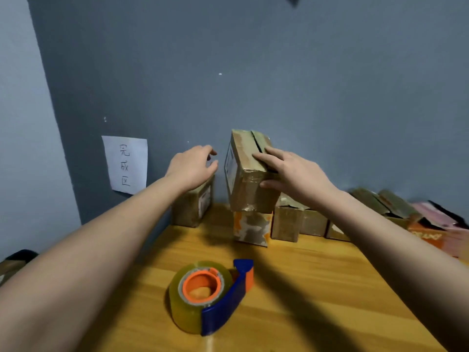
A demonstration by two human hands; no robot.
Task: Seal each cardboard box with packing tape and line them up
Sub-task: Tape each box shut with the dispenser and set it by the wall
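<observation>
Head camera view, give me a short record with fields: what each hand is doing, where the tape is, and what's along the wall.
right hand: the right hand grips the raised box, fingers on top, thumb on the near face
raised box: tilted, top flaps parted by a slit
left hand: the left hand holds nothing, fingers loosely curled, above the left box
tape dispenser: the tape dispenser lies on the wooden table, untouched
wall row: the row of boxes stands against the wall
paper note: the paper note is stuck on the wall at left
</observation>
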